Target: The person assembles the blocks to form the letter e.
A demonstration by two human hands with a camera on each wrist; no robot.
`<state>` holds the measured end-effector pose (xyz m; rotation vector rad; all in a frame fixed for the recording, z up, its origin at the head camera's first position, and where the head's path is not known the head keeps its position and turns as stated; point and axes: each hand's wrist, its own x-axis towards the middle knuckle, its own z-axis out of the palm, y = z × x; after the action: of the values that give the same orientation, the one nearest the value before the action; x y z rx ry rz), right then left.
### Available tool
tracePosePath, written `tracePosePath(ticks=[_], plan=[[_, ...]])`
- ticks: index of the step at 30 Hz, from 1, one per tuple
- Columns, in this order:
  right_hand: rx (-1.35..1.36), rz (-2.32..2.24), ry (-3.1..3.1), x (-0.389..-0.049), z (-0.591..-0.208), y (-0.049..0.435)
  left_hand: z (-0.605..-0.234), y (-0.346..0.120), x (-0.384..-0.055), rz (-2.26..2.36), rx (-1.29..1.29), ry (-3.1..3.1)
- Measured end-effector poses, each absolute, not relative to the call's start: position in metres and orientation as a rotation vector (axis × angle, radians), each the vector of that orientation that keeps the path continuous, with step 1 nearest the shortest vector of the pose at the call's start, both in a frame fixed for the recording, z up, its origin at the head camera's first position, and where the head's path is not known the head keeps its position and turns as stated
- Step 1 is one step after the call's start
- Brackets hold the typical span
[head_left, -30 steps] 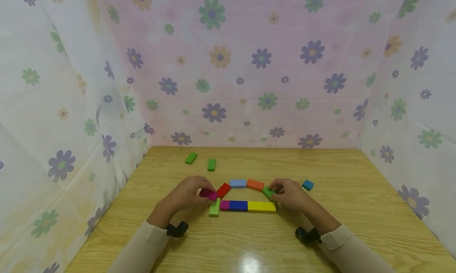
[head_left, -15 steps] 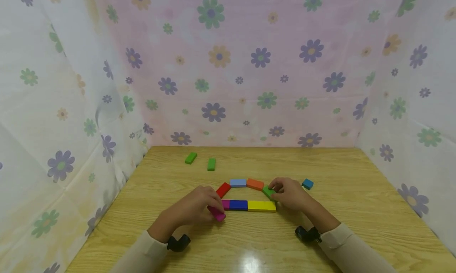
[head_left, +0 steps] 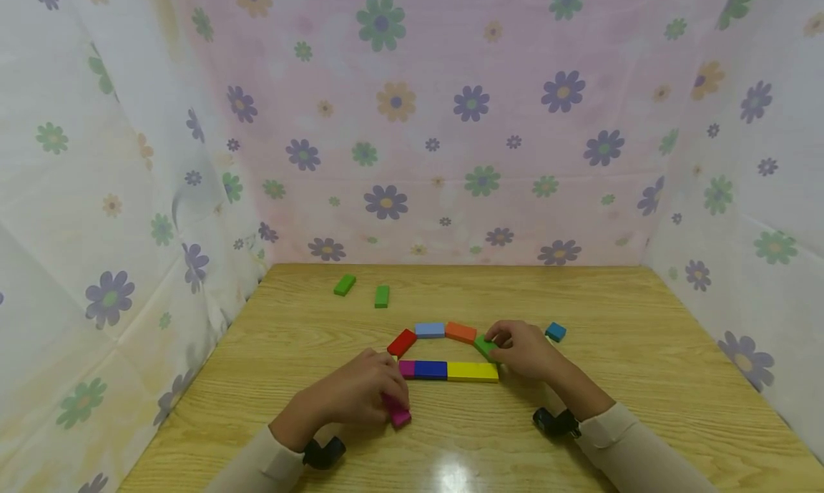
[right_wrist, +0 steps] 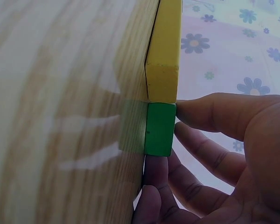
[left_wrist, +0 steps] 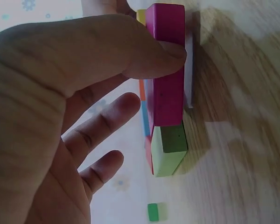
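My left hand point(head_left: 360, 391) pinches a magenta block point(head_left: 398, 413) low over the front of the table. In the left wrist view, the thumb lies across that block, and a pale green block point(left_wrist: 168, 154) shows right behind its end. Fingers and thumb of my right hand point(head_left: 526, 351) hold a green block point(head_left: 485, 346) at the right end of an arc. Red point(head_left: 402, 343), light blue point(head_left: 430, 330) and orange point(head_left: 460, 332) blocks form the rest of the arc's top. Below runs a straight row: a short magenta block point(head_left: 407, 369), a dark blue block point(head_left: 430, 370) and yellow point(head_left: 473, 372).
Two green blocks, one slanted point(head_left: 345, 285) and one straighter point(head_left: 382, 297), lie at the back left of the wooden table point(head_left: 579, 293). A small blue block point(head_left: 556, 332) sits beyond my right hand. Flowered cloth point(head_left: 438, 121) encloses the back and sides.
The left hand has carried its magenta block from beside the red block toward the front edge, covering most of the pale green block. The right hand stays on the green block.
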<state>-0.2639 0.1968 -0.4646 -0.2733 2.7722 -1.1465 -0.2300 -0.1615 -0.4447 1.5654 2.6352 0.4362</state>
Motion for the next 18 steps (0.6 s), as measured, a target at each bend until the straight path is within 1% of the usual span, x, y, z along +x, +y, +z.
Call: tracePosePath(ticks=[11,18], plan=[[-0.286,-1.150,2.769,-0.2622,-0.4629,0.1956,-0.4521,-0.1627,-0.2306,0.435,1.574,2.646],[-0.267,-1.163,2.761,-0.2612,-0.4616,0.1954,-0.4522,-0.1686,-0.2317,0.436,1.488,2.703]])
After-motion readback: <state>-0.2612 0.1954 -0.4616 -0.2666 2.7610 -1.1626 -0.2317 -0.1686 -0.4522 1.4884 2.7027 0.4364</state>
